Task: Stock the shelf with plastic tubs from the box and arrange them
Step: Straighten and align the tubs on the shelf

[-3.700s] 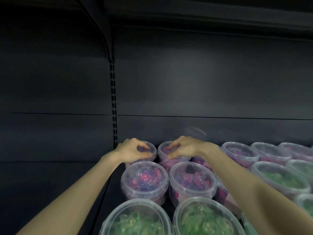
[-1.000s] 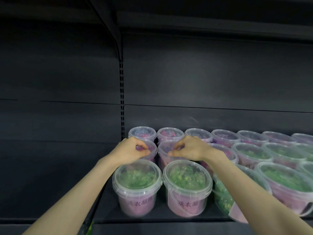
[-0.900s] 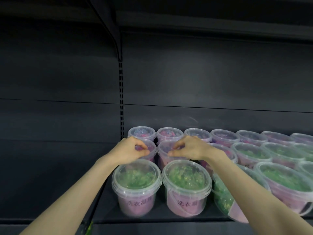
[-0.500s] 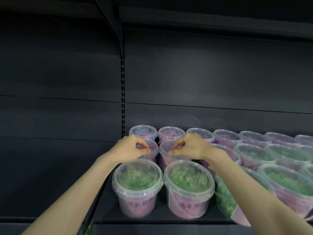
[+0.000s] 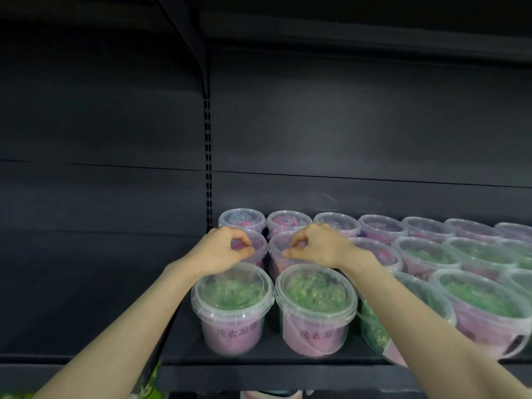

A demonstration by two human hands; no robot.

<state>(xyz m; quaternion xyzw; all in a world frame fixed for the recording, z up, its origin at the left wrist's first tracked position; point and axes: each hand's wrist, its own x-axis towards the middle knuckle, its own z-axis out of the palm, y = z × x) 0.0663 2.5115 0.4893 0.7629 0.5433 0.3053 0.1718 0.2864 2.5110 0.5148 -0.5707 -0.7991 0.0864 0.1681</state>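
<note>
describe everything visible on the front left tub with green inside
The front left tub is round clear plastic with a see-through snap lid, green pieces under it and a pink label band bearing dark characters. It stands upright at the shelf front, beside a matching tub. The left hand, gripping the tub behind, overlaps its rear rim; contact unclear.

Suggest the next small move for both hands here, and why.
Probably let go: the left hand and right hand each pinch a lid of the two clear, purple-filled plastic tubs, which already stand upright, aligned with their row.
</note>
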